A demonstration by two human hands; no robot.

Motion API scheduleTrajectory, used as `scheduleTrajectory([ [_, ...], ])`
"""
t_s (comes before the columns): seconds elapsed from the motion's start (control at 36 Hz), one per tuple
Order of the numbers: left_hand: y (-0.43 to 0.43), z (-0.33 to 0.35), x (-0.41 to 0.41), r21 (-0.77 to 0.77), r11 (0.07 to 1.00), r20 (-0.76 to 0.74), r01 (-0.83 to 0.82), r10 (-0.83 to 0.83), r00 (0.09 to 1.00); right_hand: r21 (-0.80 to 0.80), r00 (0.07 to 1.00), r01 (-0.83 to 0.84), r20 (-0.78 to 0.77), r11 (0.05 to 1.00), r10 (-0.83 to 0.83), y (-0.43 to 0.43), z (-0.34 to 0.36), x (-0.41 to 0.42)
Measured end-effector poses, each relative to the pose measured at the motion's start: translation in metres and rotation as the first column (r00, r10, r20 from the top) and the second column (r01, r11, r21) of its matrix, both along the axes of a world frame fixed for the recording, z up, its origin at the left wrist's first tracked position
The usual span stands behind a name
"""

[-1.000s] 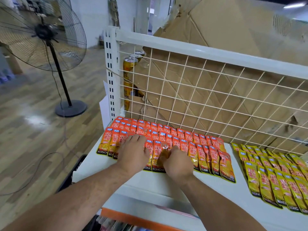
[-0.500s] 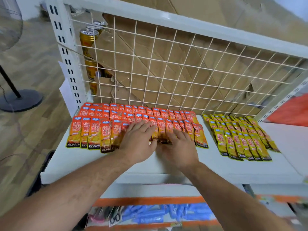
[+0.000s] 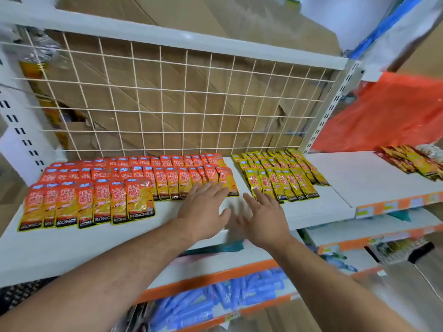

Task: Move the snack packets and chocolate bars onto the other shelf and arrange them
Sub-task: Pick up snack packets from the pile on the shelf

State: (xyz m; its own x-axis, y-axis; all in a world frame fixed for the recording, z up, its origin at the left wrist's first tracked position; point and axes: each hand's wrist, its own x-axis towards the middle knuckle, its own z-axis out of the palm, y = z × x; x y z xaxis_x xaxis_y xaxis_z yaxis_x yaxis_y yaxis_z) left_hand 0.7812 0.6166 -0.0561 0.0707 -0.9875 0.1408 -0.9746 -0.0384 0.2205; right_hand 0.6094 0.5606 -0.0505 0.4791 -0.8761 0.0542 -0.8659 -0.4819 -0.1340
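On the white shelf (image 3: 72,248) before wire mesh (image 3: 161,111), orange packets (image 3: 134,185) lie left and yellow packets (image 3: 280,178) right, long axes near-to-far. Both hands are spread, holding nothing: left hand (image 3: 203,212) at the orange row's right end, right hand (image 3: 263,219) nearest the yellows.

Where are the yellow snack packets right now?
In the head view, the yellow packets lie right of centre on the white shelf, beside the orange packets, just beyond the right hand.

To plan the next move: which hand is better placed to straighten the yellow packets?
Probably the right hand: its fingertips lie beside the front-left corner of the yellow packets; the left hand is over the right end of the orange packets.
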Motion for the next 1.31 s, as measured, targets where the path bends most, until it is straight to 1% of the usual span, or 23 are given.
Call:
scheduleTrajectory([
  [0.11,-0.007,0.004,-0.044,0.008,1.0,0.022,0.017,-0.017,1.0,-0.023,1.0,0.012,0.01,1.0,-0.012,-0.007,-0.003,-0.047],
  [0.22,-0.015,0.007,-0.094,0.024,0.999,0.061,0.027,-0.029,0.998,-0.043,0.998,0.022,0.059,0.999,-0.019,-0.018,-0.006,-0.1],
  [0.33,-0.028,0.008,-0.144,0.03,0.999,0.049,0.02,-0.022,0.999,-0.048,0.997,0.02,0.075,0.999,-0.017,-0.028,0.0,-0.159],
  [0.47,-0.045,0.016,-0.204,0.002,0.999,0.086,0.044,-0.044,0.995,-0.017,0.998,0.057,0.002,0.998,-0.057,-0.043,0.012,-0.221],
  [0.61,-0.075,0.016,-0.25,0.027,0.997,0.079,0.07,-0.072,0.994,-0.004,0.997,0.079,0.004,0.997,-0.078,-0.059,0.022,-0.27],
  [0.78,-0.109,0.023,-0.3,0.047,0.986,0.102,0.159,-0.163,0.981,-0.01,0.988,0.152,0.005,0.988,-0.152,-0.081,0.028,-0.315],
  [0.97,-0.18,0.015,-0.348,0.054,0.962,0.087,0.268,-0.272,0.958,0.059,0.966,0.259,-0.02,0.964,-0.259,-0.13,0.02,-0.365],
  [1.31,-0.329,0.016,-0.432,0.03,0.893,0.091,0.45,-0.451,0.888,0.046,0.905,0.426,-0.032,0.904,-0.425,-0.238,0.036,-0.442],
])
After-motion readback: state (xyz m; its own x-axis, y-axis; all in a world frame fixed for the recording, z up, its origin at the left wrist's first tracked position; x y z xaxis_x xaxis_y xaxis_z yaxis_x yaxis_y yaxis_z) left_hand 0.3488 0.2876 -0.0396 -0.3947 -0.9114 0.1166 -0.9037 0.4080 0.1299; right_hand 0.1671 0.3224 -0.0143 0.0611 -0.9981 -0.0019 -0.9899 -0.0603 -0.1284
